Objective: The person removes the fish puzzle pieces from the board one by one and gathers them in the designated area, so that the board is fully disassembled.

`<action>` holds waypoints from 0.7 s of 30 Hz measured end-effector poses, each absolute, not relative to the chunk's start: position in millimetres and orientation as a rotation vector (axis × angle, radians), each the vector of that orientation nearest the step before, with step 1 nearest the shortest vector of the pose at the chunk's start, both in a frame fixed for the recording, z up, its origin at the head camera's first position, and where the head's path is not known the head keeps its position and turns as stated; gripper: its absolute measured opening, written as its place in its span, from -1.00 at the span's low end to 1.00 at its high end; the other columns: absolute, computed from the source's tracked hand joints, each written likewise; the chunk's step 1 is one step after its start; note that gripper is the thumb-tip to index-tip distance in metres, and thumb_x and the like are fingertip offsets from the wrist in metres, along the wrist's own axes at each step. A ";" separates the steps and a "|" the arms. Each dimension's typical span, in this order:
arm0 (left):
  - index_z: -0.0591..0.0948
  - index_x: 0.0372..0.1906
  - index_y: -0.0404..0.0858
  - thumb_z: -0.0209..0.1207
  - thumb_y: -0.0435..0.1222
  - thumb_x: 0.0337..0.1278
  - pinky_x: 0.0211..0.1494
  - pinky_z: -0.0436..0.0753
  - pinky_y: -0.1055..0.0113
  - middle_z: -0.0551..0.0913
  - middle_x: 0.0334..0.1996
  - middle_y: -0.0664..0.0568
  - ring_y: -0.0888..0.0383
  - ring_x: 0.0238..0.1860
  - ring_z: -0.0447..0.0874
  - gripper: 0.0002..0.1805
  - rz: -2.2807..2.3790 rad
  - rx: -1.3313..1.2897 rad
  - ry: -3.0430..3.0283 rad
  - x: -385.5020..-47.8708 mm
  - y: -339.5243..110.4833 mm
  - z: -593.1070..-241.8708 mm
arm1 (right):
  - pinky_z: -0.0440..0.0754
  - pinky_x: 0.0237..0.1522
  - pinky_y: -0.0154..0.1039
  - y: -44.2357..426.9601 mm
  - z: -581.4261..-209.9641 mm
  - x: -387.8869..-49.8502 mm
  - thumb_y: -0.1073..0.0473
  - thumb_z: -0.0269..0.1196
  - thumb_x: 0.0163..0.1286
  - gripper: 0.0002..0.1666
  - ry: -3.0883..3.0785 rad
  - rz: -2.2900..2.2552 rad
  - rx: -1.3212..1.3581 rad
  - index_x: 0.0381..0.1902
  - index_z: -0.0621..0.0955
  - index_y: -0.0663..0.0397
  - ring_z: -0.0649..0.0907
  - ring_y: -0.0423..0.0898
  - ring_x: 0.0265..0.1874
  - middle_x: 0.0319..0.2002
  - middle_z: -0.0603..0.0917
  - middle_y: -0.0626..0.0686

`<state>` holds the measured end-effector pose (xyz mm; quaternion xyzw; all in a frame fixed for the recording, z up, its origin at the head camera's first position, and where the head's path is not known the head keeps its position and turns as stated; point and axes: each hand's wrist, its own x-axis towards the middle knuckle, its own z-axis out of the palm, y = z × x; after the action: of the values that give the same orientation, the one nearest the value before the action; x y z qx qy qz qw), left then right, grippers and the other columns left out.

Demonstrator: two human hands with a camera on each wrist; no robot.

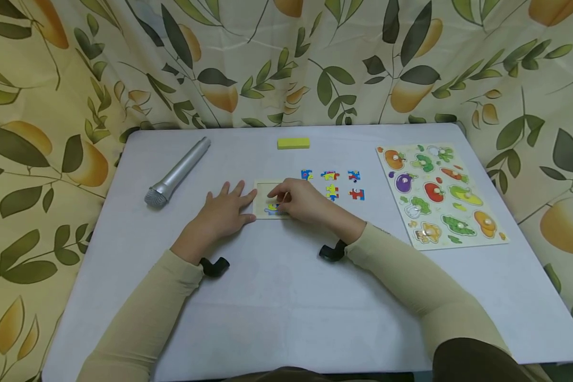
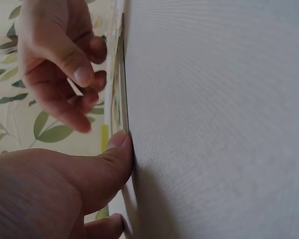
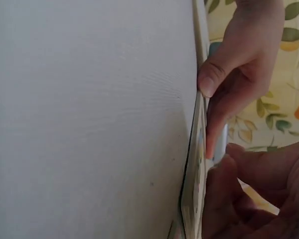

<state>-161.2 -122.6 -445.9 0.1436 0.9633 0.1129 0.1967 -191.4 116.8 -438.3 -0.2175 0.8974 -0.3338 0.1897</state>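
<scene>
A small pale puzzle tray (image 1: 261, 190) lies on the white table, with a blue and yellow puzzle piece (image 1: 270, 209) in its lower part. My left hand (image 1: 225, 213) is flat with spread fingers at the tray's left side; in the left wrist view its thumb (image 2: 118, 142) touches the tray's edge. Over the tray is my right hand (image 1: 304, 202), its fingers loosely bent and hiding the tray's right part. Nothing shows between its thumb and fingers in the left wrist view. Right of it lie several loose puzzle pieces, among them a red one (image 1: 357, 194) and a yellow one (image 1: 331, 191).
A silver microphone (image 1: 179, 172) lies at the left of the table. At the back is a yellow block (image 1: 293, 143). A vegetable puzzle board (image 1: 441, 209) occupies the right side. Patterned cloth (image 1: 286, 63) hangs behind the table.
</scene>
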 end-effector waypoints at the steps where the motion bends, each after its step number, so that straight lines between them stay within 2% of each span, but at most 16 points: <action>1: 0.18 0.73 0.15 0.17 0.14 0.55 0.64 0.01 -0.57 0.01 0.78 -0.13 -0.38 0.77 -0.14 -0.20 0.320 0.407 2.699 -161.5 -122.9 -446.2 | 0.63 -0.11 -0.21 114.3 -439.5 -192.6 0.29 0.42 0.45 -0.59 2.510 -0.917 -0.619 0.23 0.77 0.02 0.63 -0.03 -0.14 -0.10 0.72 0.01; 8: 0.18 0.74 0.14 0.17 0.13 0.56 0.62 0.03 -0.58 0.01 0.78 -0.15 -0.40 0.76 -0.13 -0.20 0.311 0.421 2.706 -161.5 -123.6 -446.5 | 0.62 -0.08 -0.23 108.5 -444.1 -193.5 0.30 0.42 0.44 -0.58 2.525 -0.782 -0.699 0.23 0.78 0.08 0.63 -0.05 -0.15 -0.11 0.72 0.04; 14: 0.18 0.74 0.14 0.17 0.13 0.56 0.63 0.02 -0.58 0.01 0.78 -0.14 -0.39 0.76 -0.14 -0.19 0.302 0.415 2.705 -161.6 -123.4 -446.7 | 0.60 -0.08 -0.22 108.8 -446.7 -188.9 0.29 0.46 0.42 -0.64 2.559 -0.766 -0.723 0.15 0.82 0.05 0.62 -0.05 -0.17 -0.11 0.68 0.03; 21: 0.18 0.74 0.14 0.18 0.13 0.55 0.63 0.02 -0.58 0.01 0.78 -0.14 -0.39 0.76 -0.14 -0.19 0.304 0.410 2.704 -161.8 -123.6 -447.2 | 0.67 0.00 -0.17 108.3 -449.1 -189.1 0.33 0.46 0.38 -0.68 2.559 -0.857 -0.671 0.05 0.82 -0.02 0.65 -0.03 -0.10 -0.06 0.68 0.05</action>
<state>-161.8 -123.6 -447.2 0.1462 0.9641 0.1084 0.1935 -189.1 108.3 -449.1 -0.2373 0.9053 -0.3031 0.1796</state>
